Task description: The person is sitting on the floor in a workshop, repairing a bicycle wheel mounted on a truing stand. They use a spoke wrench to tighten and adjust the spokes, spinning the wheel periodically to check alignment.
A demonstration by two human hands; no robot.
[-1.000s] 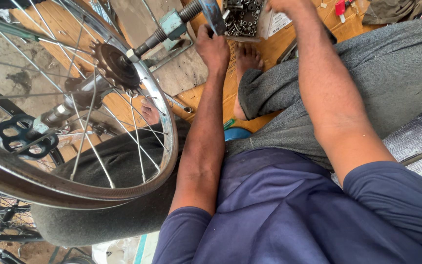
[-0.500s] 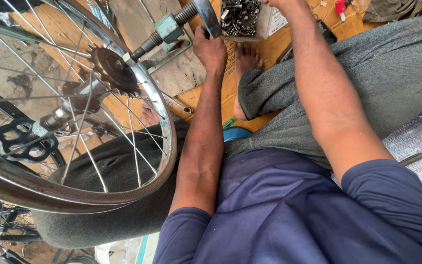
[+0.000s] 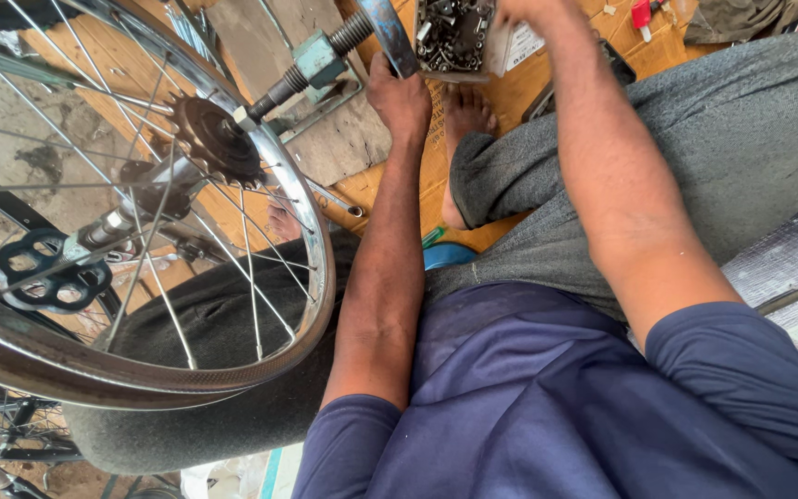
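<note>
A chrome bicycle wheel with thin spokes fills the left side. Its rusty sprocket sits on an axle clamped in a green vise. My left hand is closed around the blue metal handle bar of the vise, just right of the clamp. My right hand reaches to the top edge over a box of nuts and bolts; only its wrist side shows, so what it holds is hidden.
My legs in grey trousers stretch right, with a bare foot on orange cardboard. A black wrench hangs behind the spokes. A dark cushion lies under the wheel, and a wooden board is under the vise.
The view has shifted slightly, so the wheel and vise sit a little lower and to the right. My left hand stays on the handle bar and my right arm stays extended.
</note>
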